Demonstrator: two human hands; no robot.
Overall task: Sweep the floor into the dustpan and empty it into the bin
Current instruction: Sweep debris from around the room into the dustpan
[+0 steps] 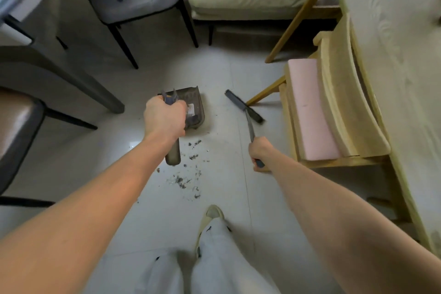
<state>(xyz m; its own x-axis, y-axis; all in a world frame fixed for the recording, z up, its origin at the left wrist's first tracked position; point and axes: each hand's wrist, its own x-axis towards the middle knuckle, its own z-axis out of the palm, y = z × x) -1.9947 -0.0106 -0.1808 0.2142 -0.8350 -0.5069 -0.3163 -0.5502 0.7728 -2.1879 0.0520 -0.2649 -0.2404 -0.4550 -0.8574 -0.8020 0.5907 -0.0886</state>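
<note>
Dustpan [191,107] gripped in left hand [164,118], above debris [188,174].

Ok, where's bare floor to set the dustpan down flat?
Bare tile lies between the dustpan and the brush, and left of the left hand toward the dark chair legs. The debris crowds the floor nearer the foot.

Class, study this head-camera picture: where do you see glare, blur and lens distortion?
Head view: a small bright glare spot on the floor tile beside the left forearm; motion blur softens the brush and the top right corner; wide-angle distortion bows the table edge and stretches both forearms at the bottom; the dirt stays fairly sharp.
</note>
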